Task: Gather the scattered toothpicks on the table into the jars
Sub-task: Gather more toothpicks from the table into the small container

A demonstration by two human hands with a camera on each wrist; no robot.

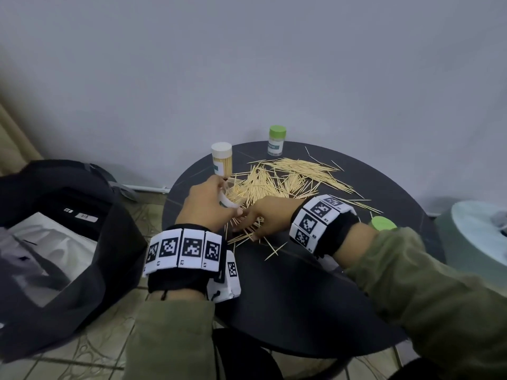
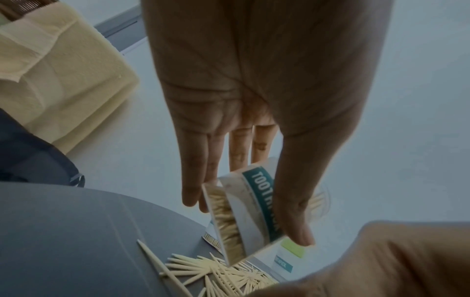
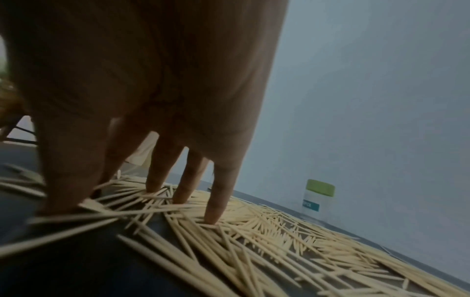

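Note:
Loose toothpicks (image 1: 290, 176) lie strewn over the round dark table (image 1: 301, 297). My left hand (image 1: 219, 198) grips an open clear jar (image 1: 231, 194), tilted and partly filled with toothpicks; in the left wrist view the thumb (image 2: 292, 201) lies across the label of the jar (image 2: 254, 207). Just right of the jar, my right hand (image 1: 247, 223) reaches down with straight fingers. Its fingertips (image 3: 213, 213) and thumb press on the toothpicks (image 3: 254, 241). A white-lidded jar (image 1: 222, 160) full of toothpicks and a green-lidded jar (image 1: 277, 141) stand at the back.
A loose green lid (image 1: 382, 223) lies by my right wrist. A black bag (image 1: 82, 204) holding white sheets sits left of the table, and a pale green round object (image 1: 477, 242) stands to its right. A grey wall rises close behind.

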